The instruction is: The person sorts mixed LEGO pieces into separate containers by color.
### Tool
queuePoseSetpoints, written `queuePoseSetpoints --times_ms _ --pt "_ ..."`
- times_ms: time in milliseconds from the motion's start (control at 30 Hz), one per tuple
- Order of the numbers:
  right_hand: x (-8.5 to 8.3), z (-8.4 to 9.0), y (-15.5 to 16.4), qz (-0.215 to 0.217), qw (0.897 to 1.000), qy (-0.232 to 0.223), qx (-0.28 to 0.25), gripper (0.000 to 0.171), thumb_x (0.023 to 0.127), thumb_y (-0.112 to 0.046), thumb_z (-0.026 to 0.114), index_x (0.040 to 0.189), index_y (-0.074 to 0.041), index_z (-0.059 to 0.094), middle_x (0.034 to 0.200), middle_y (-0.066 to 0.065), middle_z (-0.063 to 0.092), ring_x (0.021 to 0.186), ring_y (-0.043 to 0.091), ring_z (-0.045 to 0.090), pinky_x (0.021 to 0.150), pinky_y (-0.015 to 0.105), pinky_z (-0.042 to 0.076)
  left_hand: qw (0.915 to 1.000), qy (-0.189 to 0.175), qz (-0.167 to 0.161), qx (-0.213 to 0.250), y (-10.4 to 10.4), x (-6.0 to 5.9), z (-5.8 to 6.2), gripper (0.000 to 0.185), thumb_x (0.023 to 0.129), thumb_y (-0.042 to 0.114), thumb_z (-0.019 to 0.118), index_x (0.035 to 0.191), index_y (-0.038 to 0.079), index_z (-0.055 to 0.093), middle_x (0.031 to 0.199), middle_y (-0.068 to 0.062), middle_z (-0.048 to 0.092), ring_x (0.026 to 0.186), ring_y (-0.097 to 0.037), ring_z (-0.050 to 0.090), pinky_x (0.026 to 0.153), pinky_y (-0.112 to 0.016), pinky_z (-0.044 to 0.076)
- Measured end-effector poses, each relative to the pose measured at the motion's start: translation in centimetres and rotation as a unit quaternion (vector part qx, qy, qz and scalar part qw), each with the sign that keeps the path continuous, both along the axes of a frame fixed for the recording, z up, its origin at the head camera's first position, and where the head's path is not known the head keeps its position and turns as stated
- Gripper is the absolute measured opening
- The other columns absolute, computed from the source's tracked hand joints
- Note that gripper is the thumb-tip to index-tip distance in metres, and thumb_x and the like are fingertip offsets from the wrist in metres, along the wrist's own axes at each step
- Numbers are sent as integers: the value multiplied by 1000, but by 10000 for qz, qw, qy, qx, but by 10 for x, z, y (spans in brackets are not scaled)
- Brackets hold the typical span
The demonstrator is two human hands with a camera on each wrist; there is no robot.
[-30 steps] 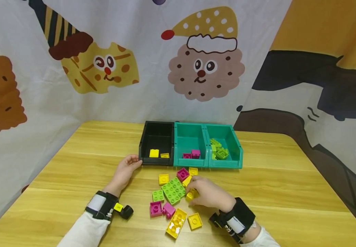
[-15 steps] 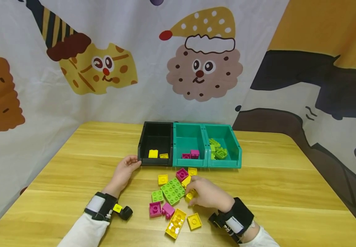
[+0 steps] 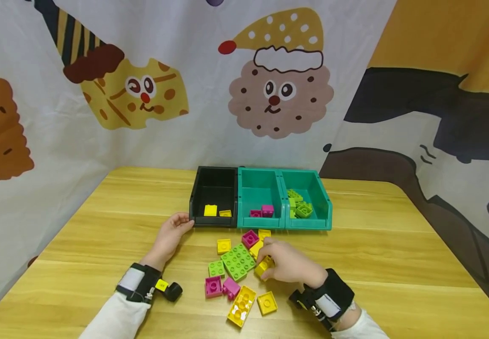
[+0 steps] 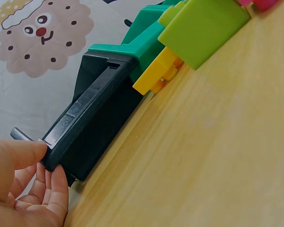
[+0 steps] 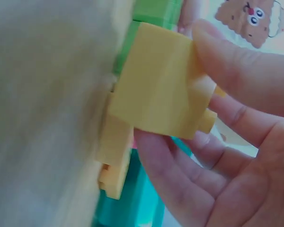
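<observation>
I see my right hand point(image 3: 286, 264) pinching a yellow brick point(image 5: 161, 92) just above the loose pile; my left hand point(image 3: 169, 237) grips the black bin point(image 3: 195, 197). Sorting partly done: few bricks binned, roughly ten still on the table point(image 3: 397, 263)

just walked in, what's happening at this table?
A person is working through a pile of toy bricks in front of three bins. The right hand pinches a yellow brick at the edge of the pile, beside the large green plate; its grip is thumb on one side, fingers on the other. The left hand holds the front corner of the black bin, which has two yellow bricks inside. The middle teal bin holds magenta bricks, the right teal bin green ones.
</observation>
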State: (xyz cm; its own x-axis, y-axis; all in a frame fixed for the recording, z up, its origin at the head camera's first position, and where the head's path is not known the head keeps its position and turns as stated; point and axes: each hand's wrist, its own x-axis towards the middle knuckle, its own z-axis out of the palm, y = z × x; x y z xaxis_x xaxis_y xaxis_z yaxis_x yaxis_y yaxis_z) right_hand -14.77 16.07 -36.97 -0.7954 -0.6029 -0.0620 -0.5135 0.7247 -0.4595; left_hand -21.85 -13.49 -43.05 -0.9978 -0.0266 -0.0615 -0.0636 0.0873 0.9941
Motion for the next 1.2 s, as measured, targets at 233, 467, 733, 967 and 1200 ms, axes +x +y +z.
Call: queuePoseSetpoints --times_ms 233,467,733,967,1200 --pt "2 8 1 -11 10000 28 -89 18 75 -13 79 91 -12 70 81 -7 48 73 11 44 63 22 39 10000 1 -17 -72 0 2 2 26 93 6 56 115 -7 50 100 -4 52 91 -9 47 76 -15 43" --pt "-2 8 3 78 9991 63 -400 19 76 -6 77 94 -9 71 91 -3 60 80 13 52 71 24 47 10000 -7 -7 -50 2 2 -1 25 93 6 57 114 -6 51 98 -3 53 91 -10 47 76 -16 43" --pt "-16 26 -9 58 9948 750 -694 19 79 -8 75 97 -12 70 101 0 66 96 18 59 83 36 53 10000 28 26 11 -1 -1 -3 25 92 5 57 114 -6 51 97 -2 53 90 -9 48 76 -16 44" --pt "-34 50 -34 -121 9911 658 -1150 21 83 -5 71 103 -9 69 111 6 65 106 24 60 88 34 52 10000 9 3 -79 -1 0 -1 24 93 5 57 113 -5 52 98 -3 53 90 -10 48 76 -16 44" --pt "-59 59 -63 -610 9872 849 -1204 20 85 -11 70 104 -11 69 110 4 63 102 20 59 88 31 53 10000 30 26 -63 0 1 1 25 93 6 58 114 -5 52 97 -2 53 90 -10 47 76 -16 43"
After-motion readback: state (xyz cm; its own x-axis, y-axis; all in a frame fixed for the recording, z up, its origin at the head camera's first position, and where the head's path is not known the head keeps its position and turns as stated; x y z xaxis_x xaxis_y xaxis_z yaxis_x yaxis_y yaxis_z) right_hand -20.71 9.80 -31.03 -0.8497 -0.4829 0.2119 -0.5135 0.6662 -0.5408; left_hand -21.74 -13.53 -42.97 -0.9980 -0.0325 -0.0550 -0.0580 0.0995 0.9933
